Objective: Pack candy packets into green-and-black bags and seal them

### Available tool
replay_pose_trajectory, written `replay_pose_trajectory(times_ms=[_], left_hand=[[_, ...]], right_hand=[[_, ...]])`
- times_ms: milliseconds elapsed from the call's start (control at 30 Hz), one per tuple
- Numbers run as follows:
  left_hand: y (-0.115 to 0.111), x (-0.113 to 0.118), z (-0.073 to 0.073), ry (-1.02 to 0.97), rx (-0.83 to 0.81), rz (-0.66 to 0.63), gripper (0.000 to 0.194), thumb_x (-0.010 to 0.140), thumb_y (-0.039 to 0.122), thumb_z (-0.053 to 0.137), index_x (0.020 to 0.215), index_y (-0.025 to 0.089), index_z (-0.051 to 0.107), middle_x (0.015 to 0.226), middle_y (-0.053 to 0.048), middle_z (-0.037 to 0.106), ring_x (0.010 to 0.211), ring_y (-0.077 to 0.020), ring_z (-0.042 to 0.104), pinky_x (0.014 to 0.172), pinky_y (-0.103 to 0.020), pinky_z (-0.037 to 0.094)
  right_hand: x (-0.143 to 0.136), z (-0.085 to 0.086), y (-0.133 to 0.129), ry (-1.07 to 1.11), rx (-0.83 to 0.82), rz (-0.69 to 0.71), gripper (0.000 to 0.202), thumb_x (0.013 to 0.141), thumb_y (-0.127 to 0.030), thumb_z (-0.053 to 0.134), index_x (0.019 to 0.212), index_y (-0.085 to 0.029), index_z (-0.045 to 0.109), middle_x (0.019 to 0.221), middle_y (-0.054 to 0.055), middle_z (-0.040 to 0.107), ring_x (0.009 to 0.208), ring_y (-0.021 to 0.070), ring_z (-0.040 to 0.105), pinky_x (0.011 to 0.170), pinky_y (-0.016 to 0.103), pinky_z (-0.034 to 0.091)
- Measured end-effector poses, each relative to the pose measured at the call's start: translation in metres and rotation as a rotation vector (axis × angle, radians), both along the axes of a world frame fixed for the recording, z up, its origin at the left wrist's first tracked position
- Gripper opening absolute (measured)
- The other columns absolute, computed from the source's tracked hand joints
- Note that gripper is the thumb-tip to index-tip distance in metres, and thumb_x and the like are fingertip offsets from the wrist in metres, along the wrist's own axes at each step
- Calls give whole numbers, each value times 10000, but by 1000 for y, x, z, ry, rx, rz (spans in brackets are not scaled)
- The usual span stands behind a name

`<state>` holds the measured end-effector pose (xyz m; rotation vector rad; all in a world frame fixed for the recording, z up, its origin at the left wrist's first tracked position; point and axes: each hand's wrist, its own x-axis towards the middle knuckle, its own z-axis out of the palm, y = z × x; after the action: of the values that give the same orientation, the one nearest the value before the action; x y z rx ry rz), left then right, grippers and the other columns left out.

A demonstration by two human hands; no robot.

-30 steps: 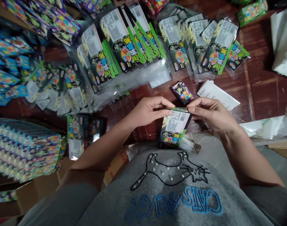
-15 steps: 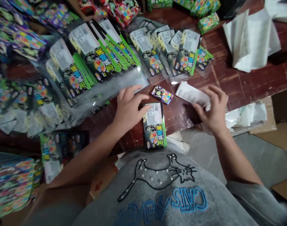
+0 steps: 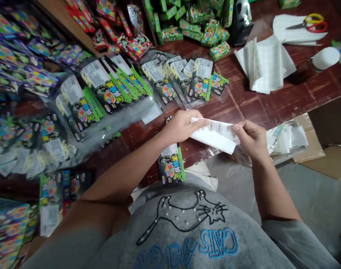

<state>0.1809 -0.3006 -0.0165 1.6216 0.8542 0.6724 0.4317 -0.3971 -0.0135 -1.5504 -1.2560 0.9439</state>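
Both hands hold a white sheet of round stickers point(image 3: 215, 140) over the table's front edge. My left hand point(image 3: 184, 125) pinches its left end, and my right hand point(image 3: 250, 138) grips the other end between thumb and fingers. The sheet is partly folded, with a row of printed circles along its upper part. Below my left forearm lies a black and green candy packet point(image 3: 172, 166) with a white label, partly covered by that hand and wrist. The small purple packet is not visible now.
Rows of labelled packets point(image 3: 111, 89) spread over the left and middle of the table point(image 3: 282, 108). Behind them are red packets point(image 3: 134, 45) and green boxes point(image 3: 187, 28). White papers point(image 3: 265, 65), scissors point(image 3: 310, 24) and a white roll point(image 3: 325, 59) sit at the right.
My left hand has moved right and taken hold of the sticker sheet, which my right hand held alone. The sheet is now lifted and stretched between both hands. The view has shifted, showing more of the table's back.
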Motion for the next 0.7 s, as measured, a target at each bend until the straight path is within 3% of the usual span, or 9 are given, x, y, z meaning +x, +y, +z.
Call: replay_pose_trajectory(times_ms=[100, 167, 267, 367, 500, 567, 700], left_hand=[[-4, 1, -5, 21, -34, 55, 368, 957, 527, 757, 826, 184, 749, 720, -12, 705, 625, -125, 589, 554, -262, 417], [-6, 3, -10, -19, -5, 92, 283, 924, 468, 800, 975, 189, 792, 874, -33, 778, 730, -139, 662, 621, -258, 481], [-9, 5, -18, -99, 32, 153, 314, 889, 387, 823, 1149, 213, 792, 1060, -45, 818, 867, -153, 718, 724, -256, 537], [-10, 4, -21, -26, 75, 239, 291, 934, 478, 767, 967, 191, 799, 883, -28, 795, 757, -137, 670, 655, -244, 496], [-10, 4, -21, 82, 75, 356, 614, 976, 703, 646, 657, 179, 670, 571, 2, 605, 561, -114, 503, 512, -249, 369], [-9, 5, -22, 73, 4, 330, 664, 971, 761, 617, 668, 173, 683, 574, -8, 616, 549, -114, 505, 500, -249, 367], [-10, 6, -25, 13, -126, 197, 581, 825, 725, 805, 873, 146, 794, 782, -58, 778, 636, -133, 624, 567, -247, 474]], right_hand=[[-5, -6, 6, 76, -16, 57, 417, 832, -627, 882, 937, -247, 746, 841, -4, 744, 675, 135, 612, 599, 268, 492], [-7, -12, 10, 77, 11, 43, 376, 842, -577, 892, 930, -241, 750, 865, 1, 747, 717, 139, 626, 637, 266, 502], [-7, -20, 13, 91, 40, 8, 357, 855, -563, 886, 913, -241, 743, 846, -6, 725, 730, 138, 615, 650, 260, 492], [-10, -27, 11, 130, 33, -32, 368, 866, -577, 873, 912, -238, 739, 825, -15, 697, 692, 129, 573, 622, 254, 458], [-16, -34, 10, 130, 19, -94, 441, 915, -639, 799, 821, -217, 713, 695, -35, 603, 598, 102, 457, 571, 248, 363], [-16, -38, 10, 105, 22, -110, 480, 915, -668, 782, 787, -213, 698, 668, -40, 577, 590, 99, 441, 571, 249, 351], [0, -36, 13, 63, 10, -71, 498, 885, -719, 784, 847, -225, 743, 755, -17, 672, 647, 124, 542, 612, 266, 429]])
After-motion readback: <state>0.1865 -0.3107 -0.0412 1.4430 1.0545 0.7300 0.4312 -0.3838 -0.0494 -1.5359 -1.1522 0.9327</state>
